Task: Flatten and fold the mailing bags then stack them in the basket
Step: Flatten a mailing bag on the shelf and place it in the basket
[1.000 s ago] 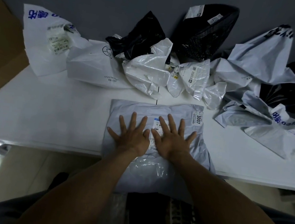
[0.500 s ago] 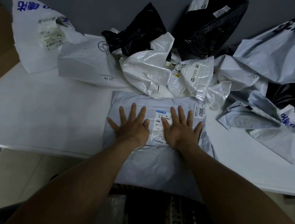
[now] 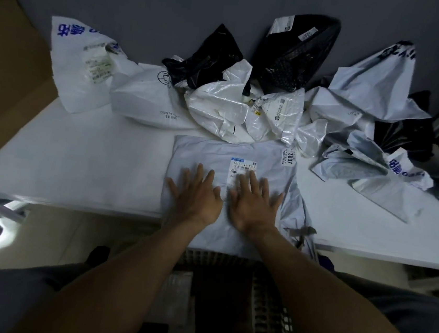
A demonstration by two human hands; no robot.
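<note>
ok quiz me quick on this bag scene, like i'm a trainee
1. True or false: the left hand and right hand both lie flat, fingers straight, on the grey bag.
2. Where is the bag's near edge relative to the table? A) well back from its front edge B) hanging over its front edge C) folded under the hands
3. What number is on the small label at the bag's far right corner?
Key: 1 true; 2 B; 3 3007
</note>
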